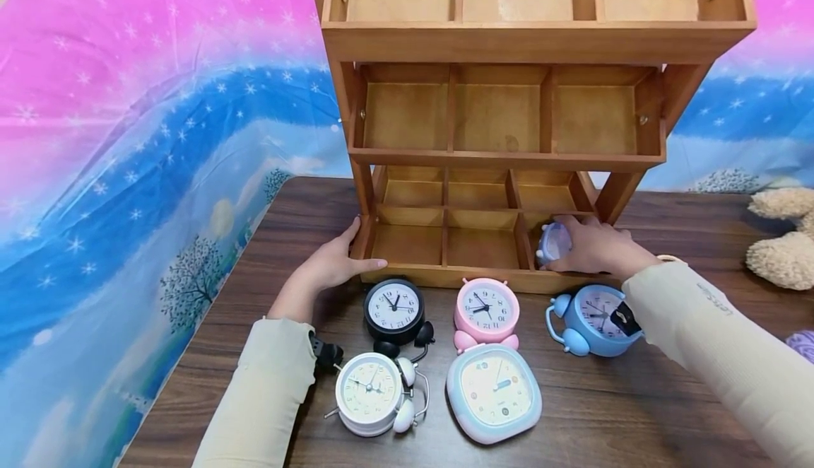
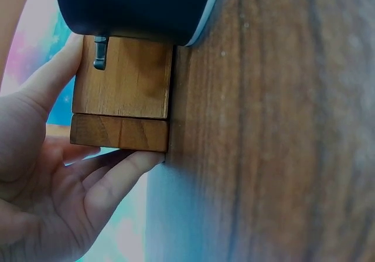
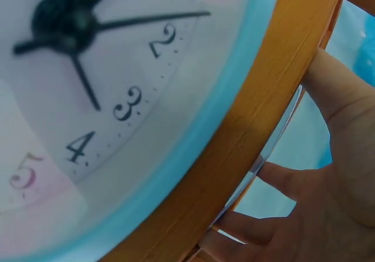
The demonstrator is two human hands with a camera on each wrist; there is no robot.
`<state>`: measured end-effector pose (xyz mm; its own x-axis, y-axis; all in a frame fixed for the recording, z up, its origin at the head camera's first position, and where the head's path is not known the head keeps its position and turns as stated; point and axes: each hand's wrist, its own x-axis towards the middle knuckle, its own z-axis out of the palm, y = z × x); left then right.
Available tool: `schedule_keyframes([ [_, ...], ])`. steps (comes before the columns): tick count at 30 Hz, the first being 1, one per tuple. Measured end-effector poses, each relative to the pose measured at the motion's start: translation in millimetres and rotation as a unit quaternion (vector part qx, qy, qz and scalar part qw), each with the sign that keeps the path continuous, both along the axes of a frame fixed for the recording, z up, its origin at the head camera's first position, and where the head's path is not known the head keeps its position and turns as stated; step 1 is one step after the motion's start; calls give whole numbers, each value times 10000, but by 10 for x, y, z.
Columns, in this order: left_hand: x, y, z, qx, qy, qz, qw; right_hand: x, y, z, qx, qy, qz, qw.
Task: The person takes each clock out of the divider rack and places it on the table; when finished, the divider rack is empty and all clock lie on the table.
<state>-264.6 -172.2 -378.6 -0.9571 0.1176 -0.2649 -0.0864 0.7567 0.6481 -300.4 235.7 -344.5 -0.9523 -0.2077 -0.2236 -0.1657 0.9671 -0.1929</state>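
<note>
A wooden tiered shelf [image 1: 490, 277] with compartments stands on the table. My left hand [image 1: 331, 259] grips its lower left end, thumb at the front corner and fingers along the outer side; the left wrist view shows the fingers against the wooden end [image 2: 120, 133]. My right hand [image 1: 591, 245] reaches into the bottom right compartment and holds a small lavender clock [image 1: 555, 243], partly hidden by the fingers. Just in front of the shelf lie a black alarm clock [image 1: 394, 309], a pink alarm clock [image 1: 487, 310] and a light blue alarm clock [image 1: 594, 323], the last under my right wrist.
Nearer on the dark wooden table [image 1: 572, 418] lie a white twin-bell alarm clock [image 1: 369, 392] and a rounded square pale blue clock [image 1: 494, 394]. A fluffy beige object [image 1: 785, 259] and a purple yarn-like thing [image 1: 803, 344] are at the right edge. A patterned cloth [image 1: 159, 136] hangs behind.
</note>
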Motion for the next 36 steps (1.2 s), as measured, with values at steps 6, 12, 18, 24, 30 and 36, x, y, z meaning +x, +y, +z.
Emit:
schedule_keyframes([
  [6, -2, 10, 8, -3, -6, -3, 10000, -50, -10, -25, -14, 151, 22, 9999],
  [12, -13, 2, 25, -18, 43, -12, 10000, -87, -22, -8, 48, 42, -45, 10000],
  [18, -3, -2, -3, -73, 77, -44, 9999, -77, -41, 22, 8, -103, -59, 9999],
  [24, -12, 2, -16, -54, 62, -51, 10000, -56, -34, 84, -122, -189, -93, 9997],
  [30, -18, -1, -12, -37, 88, -74, 9999, -27, -17, 181, -148, -19, -256, 9996],
  [36, -22, -7, -21, -71, 95, -76, 9999, 58, 19, 251, -146, 230, -203, 9994],
])
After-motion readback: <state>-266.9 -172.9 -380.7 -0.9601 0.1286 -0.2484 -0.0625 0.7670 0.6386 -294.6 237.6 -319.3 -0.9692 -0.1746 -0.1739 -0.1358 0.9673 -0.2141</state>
